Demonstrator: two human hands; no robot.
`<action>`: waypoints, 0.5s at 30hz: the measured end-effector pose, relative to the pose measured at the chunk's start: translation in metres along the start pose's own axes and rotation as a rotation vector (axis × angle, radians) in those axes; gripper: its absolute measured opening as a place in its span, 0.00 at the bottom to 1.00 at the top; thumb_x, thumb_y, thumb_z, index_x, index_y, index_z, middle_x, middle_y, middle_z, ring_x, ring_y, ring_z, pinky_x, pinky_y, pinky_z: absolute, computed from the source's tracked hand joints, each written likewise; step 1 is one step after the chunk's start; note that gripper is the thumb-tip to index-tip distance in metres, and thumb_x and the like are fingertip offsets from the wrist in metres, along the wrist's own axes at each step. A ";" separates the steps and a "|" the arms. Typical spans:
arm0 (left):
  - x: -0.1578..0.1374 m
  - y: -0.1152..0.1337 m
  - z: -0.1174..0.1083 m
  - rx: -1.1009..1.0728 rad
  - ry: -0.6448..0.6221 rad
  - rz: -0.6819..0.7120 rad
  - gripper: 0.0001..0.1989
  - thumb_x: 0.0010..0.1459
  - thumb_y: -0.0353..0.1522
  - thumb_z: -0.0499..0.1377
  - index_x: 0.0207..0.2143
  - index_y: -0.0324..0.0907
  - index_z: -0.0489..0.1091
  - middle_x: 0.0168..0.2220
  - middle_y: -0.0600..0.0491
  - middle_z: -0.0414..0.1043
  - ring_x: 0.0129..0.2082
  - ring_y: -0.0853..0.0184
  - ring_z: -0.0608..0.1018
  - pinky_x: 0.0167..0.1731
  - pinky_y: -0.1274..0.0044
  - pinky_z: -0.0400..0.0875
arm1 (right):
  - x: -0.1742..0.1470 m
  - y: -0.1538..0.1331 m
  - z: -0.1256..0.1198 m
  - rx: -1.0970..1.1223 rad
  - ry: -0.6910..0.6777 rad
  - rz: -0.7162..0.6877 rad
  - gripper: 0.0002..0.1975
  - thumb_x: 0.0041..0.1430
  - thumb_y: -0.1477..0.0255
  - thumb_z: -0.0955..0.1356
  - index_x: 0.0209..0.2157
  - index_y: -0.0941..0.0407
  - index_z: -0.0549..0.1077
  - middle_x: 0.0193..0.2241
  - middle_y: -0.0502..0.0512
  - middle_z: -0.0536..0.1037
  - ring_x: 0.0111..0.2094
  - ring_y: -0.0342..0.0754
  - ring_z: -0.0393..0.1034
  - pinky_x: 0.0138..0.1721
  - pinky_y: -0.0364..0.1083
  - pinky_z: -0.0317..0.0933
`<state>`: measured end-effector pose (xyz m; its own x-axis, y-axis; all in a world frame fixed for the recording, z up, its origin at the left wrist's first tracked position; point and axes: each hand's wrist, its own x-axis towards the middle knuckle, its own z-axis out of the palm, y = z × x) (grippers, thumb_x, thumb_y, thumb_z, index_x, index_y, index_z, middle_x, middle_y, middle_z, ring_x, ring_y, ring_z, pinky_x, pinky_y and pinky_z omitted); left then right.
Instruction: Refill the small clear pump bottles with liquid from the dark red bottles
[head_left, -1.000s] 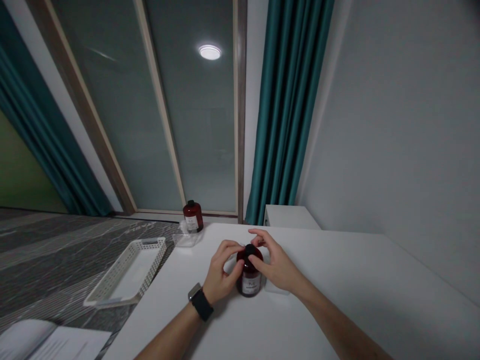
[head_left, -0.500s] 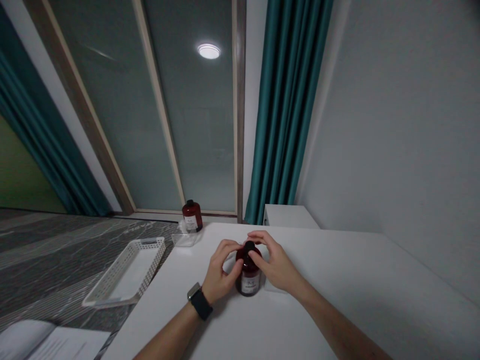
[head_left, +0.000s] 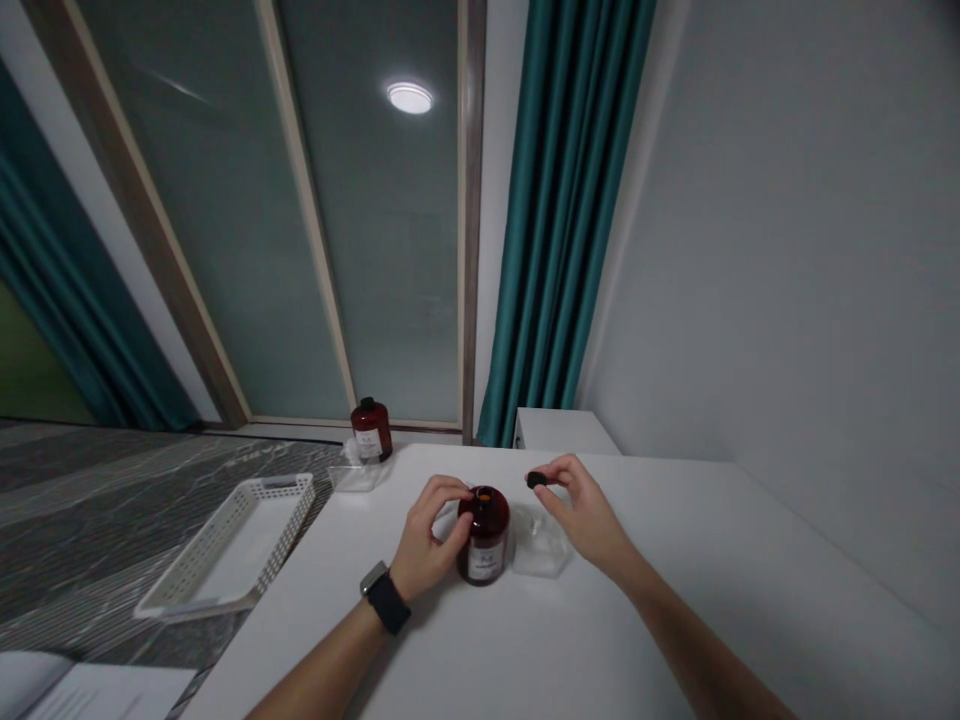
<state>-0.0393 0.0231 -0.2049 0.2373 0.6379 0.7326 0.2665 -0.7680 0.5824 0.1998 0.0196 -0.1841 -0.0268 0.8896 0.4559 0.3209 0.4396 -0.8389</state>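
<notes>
A dark red-brown bottle [head_left: 484, 535] with a white label stands upright on the white table, its mouth uncovered. My left hand [head_left: 433, 535], a watch on its wrist, is closed round the bottle's left side and shoulder. Between the thumb and fingers of my right hand [head_left: 581, 505] is a small black cap [head_left: 536, 480], held up to the right of the bottle's neck. Below that hand, a clear container [head_left: 538, 545] rests on the table close beside the bottle; what lies in it is hard to make out.
A second capped bottle [head_left: 372, 432] stands at the table's far left corner, behind another clear container [head_left: 356, 478]. A white perforated basket [head_left: 225, 550] and an open book [head_left: 112, 690] lie left of the white table [head_left: 487, 660]. A white cabinet [head_left: 566, 430] stands beyond the far edge.
The cap has come off the bottle and moved right in my right hand, uncovering the mouth. My left hand stays on the bottle. The view has shifted slightly.
</notes>
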 end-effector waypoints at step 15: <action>0.003 -0.001 0.001 0.041 0.022 -0.002 0.06 0.61 0.30 0.56 0.39 0.42 0.72 0.38 0.48 0.73 0.40 0.60 0.76 0.41 0.68 0.73 | -0.032 0.080 -0.067 -0.493 -0.128 0.016 0.10 0.59 0.70 0.66 0.43 0.52 0.75 0.35 0.55 0.77 0.41 0.54 0.70 0.46 0.54 0.62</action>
<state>-0.0380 0.0259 -0.2038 0.2165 0.6373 0.7395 0.3049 -0.7638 0.5689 0.2898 0.0181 -0.2458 -0.1238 0.9176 0.3778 0.7300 0.3421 -0.5916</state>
